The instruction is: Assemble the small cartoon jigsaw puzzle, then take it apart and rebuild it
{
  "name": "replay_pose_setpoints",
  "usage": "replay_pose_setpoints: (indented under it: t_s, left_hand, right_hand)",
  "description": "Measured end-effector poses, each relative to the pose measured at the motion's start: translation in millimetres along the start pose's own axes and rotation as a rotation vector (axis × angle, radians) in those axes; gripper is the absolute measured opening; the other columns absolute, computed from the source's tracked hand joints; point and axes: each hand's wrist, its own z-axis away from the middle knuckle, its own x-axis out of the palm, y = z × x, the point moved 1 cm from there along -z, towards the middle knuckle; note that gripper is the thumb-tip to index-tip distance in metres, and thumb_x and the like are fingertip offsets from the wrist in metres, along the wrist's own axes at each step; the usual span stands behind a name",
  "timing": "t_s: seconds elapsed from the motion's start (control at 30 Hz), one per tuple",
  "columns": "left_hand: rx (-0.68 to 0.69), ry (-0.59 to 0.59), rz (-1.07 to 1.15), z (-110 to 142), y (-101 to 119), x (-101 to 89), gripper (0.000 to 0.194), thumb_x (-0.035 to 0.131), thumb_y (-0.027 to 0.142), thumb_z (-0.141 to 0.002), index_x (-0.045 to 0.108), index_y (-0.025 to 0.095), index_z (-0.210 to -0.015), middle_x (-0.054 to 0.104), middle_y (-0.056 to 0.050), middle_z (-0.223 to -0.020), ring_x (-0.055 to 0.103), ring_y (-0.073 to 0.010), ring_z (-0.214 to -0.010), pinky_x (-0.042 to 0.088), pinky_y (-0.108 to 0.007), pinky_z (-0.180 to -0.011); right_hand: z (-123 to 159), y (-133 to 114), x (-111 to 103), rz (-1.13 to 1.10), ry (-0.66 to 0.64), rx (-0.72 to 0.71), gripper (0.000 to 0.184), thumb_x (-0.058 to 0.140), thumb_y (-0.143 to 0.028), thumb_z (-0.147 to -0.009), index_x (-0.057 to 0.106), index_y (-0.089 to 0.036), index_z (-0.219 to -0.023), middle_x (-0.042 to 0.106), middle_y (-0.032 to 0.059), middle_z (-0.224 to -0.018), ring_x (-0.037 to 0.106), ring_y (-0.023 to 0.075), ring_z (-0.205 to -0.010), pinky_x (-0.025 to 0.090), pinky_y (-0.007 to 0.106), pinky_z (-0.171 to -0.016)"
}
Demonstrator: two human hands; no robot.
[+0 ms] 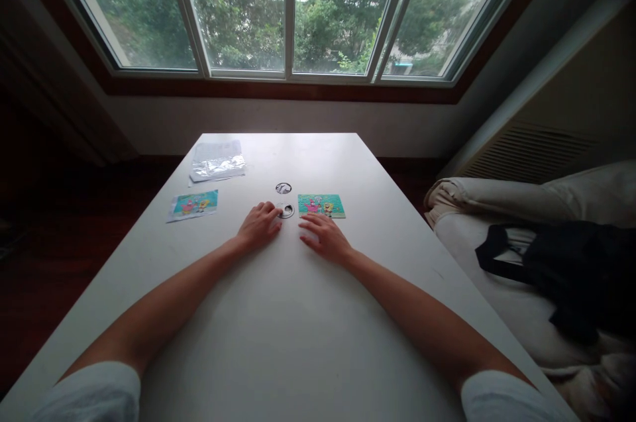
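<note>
My left hand [260, 226] rests on the table with its fingers slightly bent. Its fingertips are at the left edge of a round, pale piece with a dark centre [287, 211]; whether they press on it I cannot tell. Just beyond lies a round black-and-white disc [283, 188]. To the right is a flat cartoon picture [332, 205] in turquoise, pink and yellow, with a texture like a jigsaw puzzle. My right hand [326, 238] lies with fingers spread, the fingertips over or at the picture's lower left edge. It grips nothing.
A paper sheet with a similar cartoon print [195, 204] lies on the left of the white table [308, 329]. Behind it is a clear plastic bag [217, 161]. A sofa [467, 230] with dark clothing [571, 263] stands to the right. Beyond the table is a window [288, 18].
</note>
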Motion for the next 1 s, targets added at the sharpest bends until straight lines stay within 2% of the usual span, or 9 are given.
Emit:
replay_pose_setpoints:
  t_s: [0.1, 0.2, 0.43, 0.6, 0.7, 0.87, 1.0]
  left_hand:
    - [0.001, 0.004, 0.008, 3, -1, 0.0, 0.036, 0.053, 0.033, -0.094, 0.062, 0.025, -0.128, 0.058, -0.01, -0.121, 0.053, -0.0271, -0.113, 0.045, -0.045, -0.102]
    - [0.021, 0.0, 0.017, 9, -2, -0.7, 0.037, 0.053, 0.032, -0.094, 0.06, 0.025, -0.129, 0.058, -0.009, -0.125, 0.053, -0.0267, -0.116, 0.045, -0.044, -0.103]
    - [0.026, -0.001, 0.026, 18, 0, -2.9, 0.034, 0.053, 0.03, -0.093, 0.061, 0.025, -0.127, 0.058, -0.009, -0.128, 0.053, -0.0262, -0.118, 0.045, -0.045, -0.105]
    - [0.022, -0.002, 0.029, 17, 0, -3.9, 0.034, 0.053, 0.03, -0.094, 0.06, 0.026, -0.127, 0.058, -0.009, -0.128, 0.053, -0.0262, -0.118, 0.045, -0.045, -0.105]
    - [0.035, 0.008, 0.039, 17, -2, -3.3, 0.034, 0.054, 0.029, -0.093, 0.06, 0.025, -0.127, 0.058, -0.009, -0.127, 0.053, -0.0263, -0.117, 0.046, -0.045, -0.104]
    - [0.049, 0.042, 0.065, 17, -5, -1.5, 0.033, 0.057, 0.027, -0.091, 0.062, 0.025, -0.124, 0.059, -0.009, -0.125, 0.055, -0.0268, -0.114, 0.047, -0.045, -0.102]
    - [0.053, 0.059, 0.074, 17, -6, -1.0, 0.033, 0.058, 0.026, -0.09, 0.062, 0.026, -0.123, 0.06, -0.009, -0.125, 0.055, -0.0274, -0.114, 0.047, -0.046, -0.102]
  right_hand:
    - [-5, 20, -3, 0.026, 0.141, 0.196, 0.038, 0.049, -0.045, -0.1, 0.066, -0.026, -0.129, 0.056, 0.0072, -0.146, 0.046, 0.0265, -0.138, 0.035, 0.048, -0.117]
    - [-8, 39, -2, 0.062, 0.149, 0.375, 0.042, 0.05, -0.046, -0.098, 0.064, -0.025, -0.132, 0.053, 0.0104, -0.147, 0.047, 0.0285, -0.136, 0.039, 0.048, -0.113]
    - [-17, 60, 5, 0.108, 0.061, 0.437, 0.049, 0.054, -0.052, -0.095, 0.061, -0.026, -0.135, 0.049, 0.012, -0.15, 0.043, 0.0299, -0.14, 0.033, 0.051, -0.116]
    - [-37, 54, 7, 0.138, -0.068, 0.411, 0.084, 0.056, -0.078, -0.082, 0.048, -0.027, -0.148, 0.031, 0.0161, -0.162, 0.024, 0.0397, -0.15, 0.02, 0.068, -0.116]
    - [-50, 45, 11, 0.143, -0.121, 0.407, 0.095, 0.055, -0.084, -0.078, 0.042, -0.028, -0.152, 0.022, 0.0165, -0.166, 0.016, 0.0418, -0.152, 0.013, 0.071, -0.116]
    - [-65, 32, 17, 0.175, -0.168, 0.574, 0.093, 0.053, -0.082, -0.08, 0.038, -0.027, -0.154, 0.018, 0.0177, -0.167, 0.012, 0.0424, -0.153, 0.01, 0.072, -0.115]
    - [-70, 23, 18, 0.178, -0.157, 0.584, 0.081, 0.055, -0.072, -0.085, 0.04, -0.028, -0.152, 0.026, 0.0161, -0.165, 0.018, 0.0414, -0.151, 0.014, 0.072, -0.114]
